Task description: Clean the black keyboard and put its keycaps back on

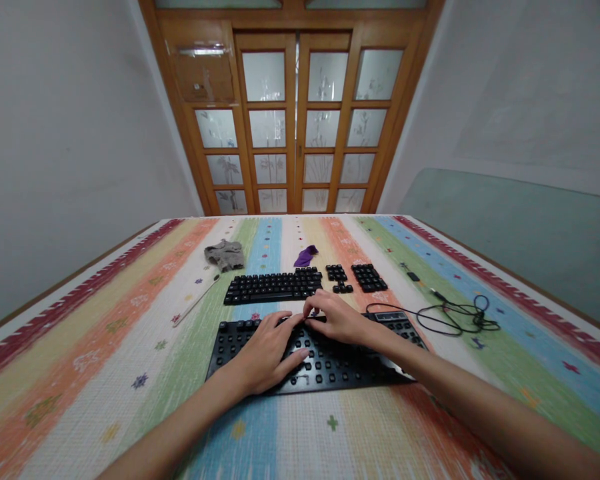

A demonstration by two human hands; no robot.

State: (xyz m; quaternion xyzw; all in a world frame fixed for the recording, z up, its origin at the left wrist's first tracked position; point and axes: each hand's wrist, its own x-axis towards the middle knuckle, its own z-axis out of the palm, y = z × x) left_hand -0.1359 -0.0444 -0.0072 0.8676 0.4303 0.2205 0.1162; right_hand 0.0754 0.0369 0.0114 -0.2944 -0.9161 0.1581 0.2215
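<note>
A black keyboard base (330,367), most of its keycaps off and its switch stems bare, lies flat before me. Some keycaps sit along its top row at the left. My left hand (266,353) rests on the base with fingers stretched out, its fingertips at the top row. Beside those fingertips, my right hand (337,319) is closed in a pinch at the top edge; whatever is between its fingers is hidden. Behind the base, loose black keycaps lie in a large block (273,287), a smaller group (337,273) and a number-pad group (369,278).
A grey cloth (224,255) and a purple cloth (306,256) lie farther back. A thin white stick with a dark tip (196,301) is at the left. On the right are a coiled black cable (455,317) and a small black cap (413,277). A striped tablecloth (115,373) covers the table.
</note>
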